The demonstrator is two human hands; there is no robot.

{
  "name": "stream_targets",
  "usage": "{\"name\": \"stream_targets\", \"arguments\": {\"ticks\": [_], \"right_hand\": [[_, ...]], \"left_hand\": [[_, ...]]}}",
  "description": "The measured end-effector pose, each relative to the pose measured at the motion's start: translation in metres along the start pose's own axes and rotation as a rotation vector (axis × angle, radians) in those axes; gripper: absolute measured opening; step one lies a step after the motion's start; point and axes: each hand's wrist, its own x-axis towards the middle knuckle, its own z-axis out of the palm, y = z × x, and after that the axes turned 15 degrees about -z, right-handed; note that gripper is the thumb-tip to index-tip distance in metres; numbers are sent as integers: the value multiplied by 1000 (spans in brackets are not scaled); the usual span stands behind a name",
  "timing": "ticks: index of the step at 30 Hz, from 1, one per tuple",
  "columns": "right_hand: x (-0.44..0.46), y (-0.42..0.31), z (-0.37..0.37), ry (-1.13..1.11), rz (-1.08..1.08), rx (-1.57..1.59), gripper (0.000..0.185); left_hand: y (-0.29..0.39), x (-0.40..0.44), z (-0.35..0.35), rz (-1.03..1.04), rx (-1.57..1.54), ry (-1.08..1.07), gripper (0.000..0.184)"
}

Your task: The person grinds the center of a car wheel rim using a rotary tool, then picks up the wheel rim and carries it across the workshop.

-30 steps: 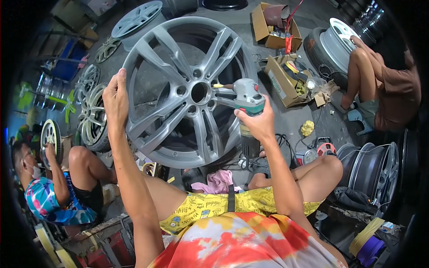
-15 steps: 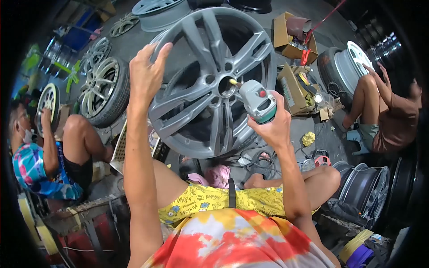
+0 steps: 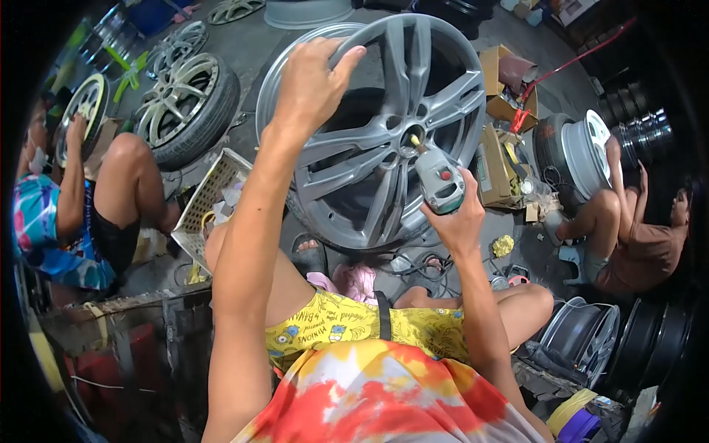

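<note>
As I inspect remotely, the wheel rim [image 3: 396,140] stands just right of the left fingers [image 3: 317,49], which clasp its edge; I judge it stiff, fairly heavy, smooth, best held by the lip. Its face tilts toward my camera. Clasped by the right fingers [image 3: 468,186], the power tool [image 3: 442,181] points its long axis forward-left, tip [image 3: 415,139] at the hub bore [image 3: 407,148].

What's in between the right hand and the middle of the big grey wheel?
In the head view, a power tool lies there: the right hand grips its body, and its yellow tip is at the centre of the wheel.
</note>
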Motion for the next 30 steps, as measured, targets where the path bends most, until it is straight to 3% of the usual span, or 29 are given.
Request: {"name": "stream_targets", "arguments": {"ticks": [10,16,24,30], "right_hand": [[8,-1,-14,0,-12,29,89],[14,-22,-44,-100,304,173,79],[16,-10,-51,-60,322,168,78],[46,-13,-67,-151,307,106,72]], "left_hand": [[6,-9,5,29,19,21,36],[11,-17,10,29,0,28,34],[19,-29,14,104,23,96,34],[23,-31,13,55,13,70,35]]}}
